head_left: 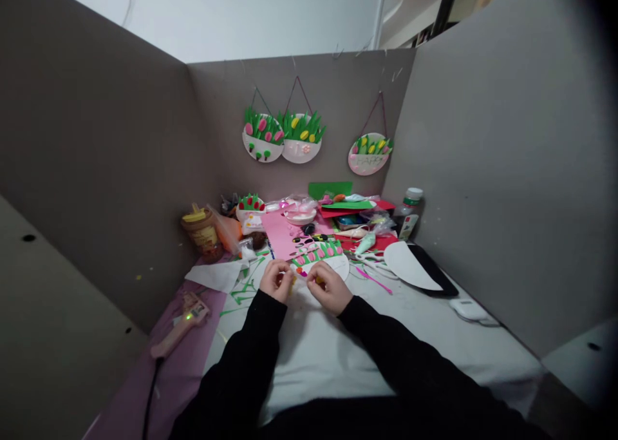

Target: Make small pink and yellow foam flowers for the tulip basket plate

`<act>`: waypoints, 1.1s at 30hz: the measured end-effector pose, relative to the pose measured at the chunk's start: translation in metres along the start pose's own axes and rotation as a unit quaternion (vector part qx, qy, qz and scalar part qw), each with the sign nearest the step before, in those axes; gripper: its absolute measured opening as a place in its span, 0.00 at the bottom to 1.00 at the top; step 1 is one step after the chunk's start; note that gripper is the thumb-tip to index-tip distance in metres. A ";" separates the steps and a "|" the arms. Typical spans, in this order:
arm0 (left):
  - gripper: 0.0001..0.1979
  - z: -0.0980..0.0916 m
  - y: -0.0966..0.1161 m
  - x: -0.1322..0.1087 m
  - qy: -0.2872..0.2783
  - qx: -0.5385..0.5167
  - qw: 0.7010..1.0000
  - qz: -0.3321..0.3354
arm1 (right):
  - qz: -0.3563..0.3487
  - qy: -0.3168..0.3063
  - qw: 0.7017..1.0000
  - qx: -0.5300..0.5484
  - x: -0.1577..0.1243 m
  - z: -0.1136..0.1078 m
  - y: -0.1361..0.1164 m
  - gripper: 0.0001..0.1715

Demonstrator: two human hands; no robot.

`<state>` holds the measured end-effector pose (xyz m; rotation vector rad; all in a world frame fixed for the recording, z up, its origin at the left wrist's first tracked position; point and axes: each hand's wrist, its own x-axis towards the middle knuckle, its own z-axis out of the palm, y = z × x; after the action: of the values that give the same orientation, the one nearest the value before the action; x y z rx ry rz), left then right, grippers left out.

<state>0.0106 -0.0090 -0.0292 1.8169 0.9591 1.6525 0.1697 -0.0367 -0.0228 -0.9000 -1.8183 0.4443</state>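
Green leaves [334, 245] and pink flowers [320, 254] are already set on the white plate [340, 270], just past the left hand [277, 280] and right hand [329, 288]. Much white is left bare. Both hands are curled, fingertips pinched; what is held cannot be told.

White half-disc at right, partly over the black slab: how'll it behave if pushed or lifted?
The white half-disc is probably light, since it looks thin. Pushed, it likely slides rather than rolls, as it lies flat, partly over the black slab.
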 end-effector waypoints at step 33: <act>0.09 0.012 -0.001 -0.012 -0.078 0.027 0.997 -0.002 | -0.027 0.034 0.999 -0.028 -0.002 0.003 -0.003 0.04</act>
<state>0.0222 -0.0163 -0.0390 1.9467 0.9456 1.4713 0.1661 -0.0392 -0.0234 -0.8912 -1.7966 0.3259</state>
